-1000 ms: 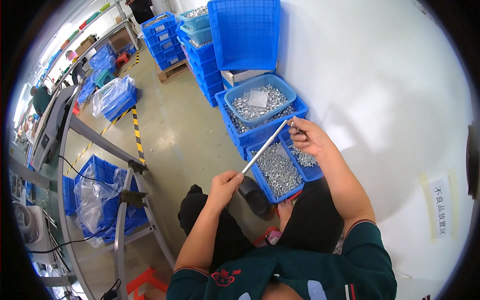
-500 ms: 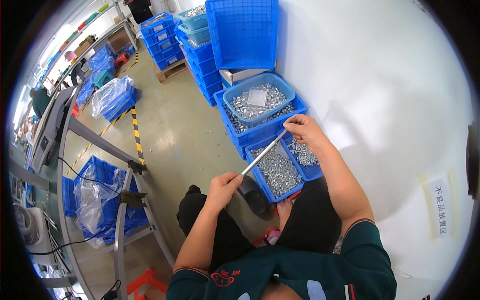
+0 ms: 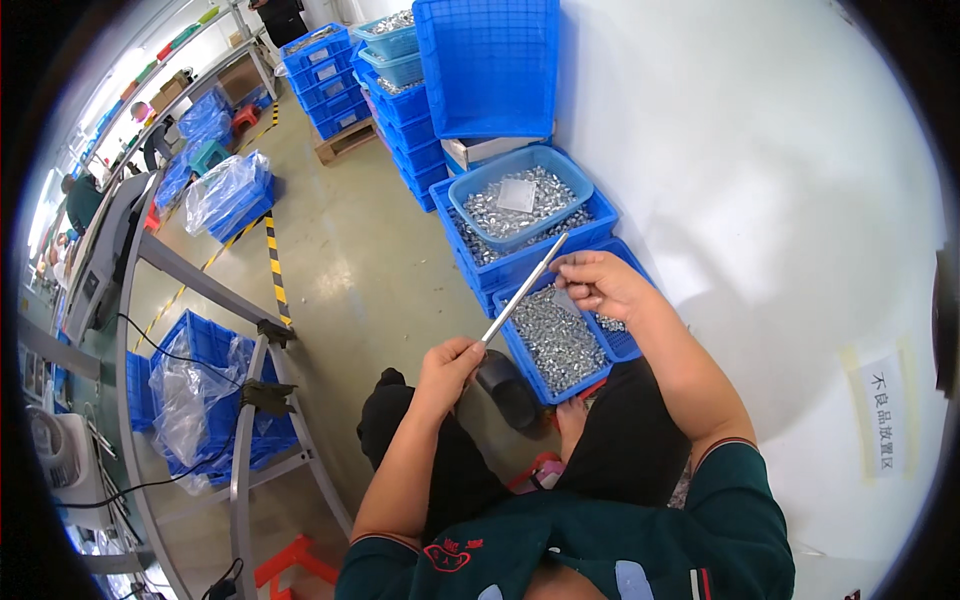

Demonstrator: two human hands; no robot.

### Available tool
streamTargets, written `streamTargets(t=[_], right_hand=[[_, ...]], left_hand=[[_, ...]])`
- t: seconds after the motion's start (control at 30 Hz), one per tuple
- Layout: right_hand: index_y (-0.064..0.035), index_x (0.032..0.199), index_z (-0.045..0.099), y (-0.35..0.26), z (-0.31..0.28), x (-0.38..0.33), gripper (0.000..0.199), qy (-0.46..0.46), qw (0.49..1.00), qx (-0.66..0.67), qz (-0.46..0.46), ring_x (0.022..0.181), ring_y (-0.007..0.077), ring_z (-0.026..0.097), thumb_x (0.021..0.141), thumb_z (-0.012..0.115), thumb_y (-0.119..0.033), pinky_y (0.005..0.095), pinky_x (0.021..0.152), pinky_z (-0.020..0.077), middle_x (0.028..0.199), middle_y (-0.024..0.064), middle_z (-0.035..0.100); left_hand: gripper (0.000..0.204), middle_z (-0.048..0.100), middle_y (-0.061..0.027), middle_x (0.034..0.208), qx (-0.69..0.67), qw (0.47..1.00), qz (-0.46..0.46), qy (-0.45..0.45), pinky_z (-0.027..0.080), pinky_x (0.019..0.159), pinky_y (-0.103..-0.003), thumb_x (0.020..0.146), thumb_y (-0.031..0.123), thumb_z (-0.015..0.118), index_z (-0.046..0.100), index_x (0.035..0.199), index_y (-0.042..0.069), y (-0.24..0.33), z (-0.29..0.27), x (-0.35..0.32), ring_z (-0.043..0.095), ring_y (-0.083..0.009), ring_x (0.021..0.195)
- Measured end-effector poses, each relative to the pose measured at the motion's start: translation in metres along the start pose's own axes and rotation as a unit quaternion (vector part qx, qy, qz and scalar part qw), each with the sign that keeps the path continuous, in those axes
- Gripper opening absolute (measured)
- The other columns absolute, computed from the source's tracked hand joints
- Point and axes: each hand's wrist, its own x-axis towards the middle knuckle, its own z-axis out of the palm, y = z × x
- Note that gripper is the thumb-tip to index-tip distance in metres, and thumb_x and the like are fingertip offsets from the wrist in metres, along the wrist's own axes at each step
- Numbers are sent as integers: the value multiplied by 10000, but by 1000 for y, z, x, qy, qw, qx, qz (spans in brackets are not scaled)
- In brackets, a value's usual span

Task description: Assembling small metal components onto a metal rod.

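My left hand [image 3: 449, 375] is closed round the lower end of a thin, straight silver metal rod [image 3: 522, 292], which slants up and away to the right. My right hand [image 3: 603, 282] is beside the rod's upper part, apart from its tip. Its fingers are curled with thumb and forefinger close together; whether a small piece is between them is hidden. Below both hands stands a blue bin [image 3: 523, 368] of small shiny metal parts [image 3: 556, 345]. A second blue bin, partly covered by my right hand, adjoins it on the right.
Beyond, a light-blue basin [image 3: 577, 176] of metal parts rests in a larger blue crate [image 3: 474, 283]. Stacked blue crates [image 3: 415, 135] stand behind. To the left are a grey metal frame [image 3: 240, 480] and a plastic-lined blue crate [image 3: 190, 350]. A white wall [image 3: 760, 200] rises on the right.
My right hand has come off the rod's upper end and moved slightly down beside it. The rod now points more steeply away, held by my left hand alone.
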Motion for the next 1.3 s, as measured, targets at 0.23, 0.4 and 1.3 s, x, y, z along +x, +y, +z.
streamTargets(t=[0.23, 0.4, 1.3], right_hand=[[-42, 836, 543, -9, -18, 1, 250, 23, 992, 117, -48, 451, 42, 352, 856, 609, -283, 156, 349, 253, 678, 23, 497], [-43, 838, 552, -10, -16, 2, 243, 43, 985, 147, -73, 471, 49, 367, 852, 609, -280, 162, 359, 259, 678, 22, 494], [-22, 940, 545, 0, 19, 0, 161, 60, 985, 13, -160, 519, 48, 371, 890, 545, -175, 182, 399, 266, 709, -1, 441]], left_hand=[[218, 502, 14, 624, 6, 1000, 4, -20, 288, 447, -202, 867, 209, 572, 612, 871, -5, -3, -4, -4, 421, -53, 518], [214, 497, 25, 620, 17, 999, -8, -29, 307, 464, -204, 861, 208, 576, 620, 858, -2, -1, -3, -6, 420, -48, 526], [221, 487, 24, 608, 6, 1000, -23, -8, 323, 480, -210, 866, 200, 572, 625, 869, -15, 5, 3, -5, 425, -52, 537]])
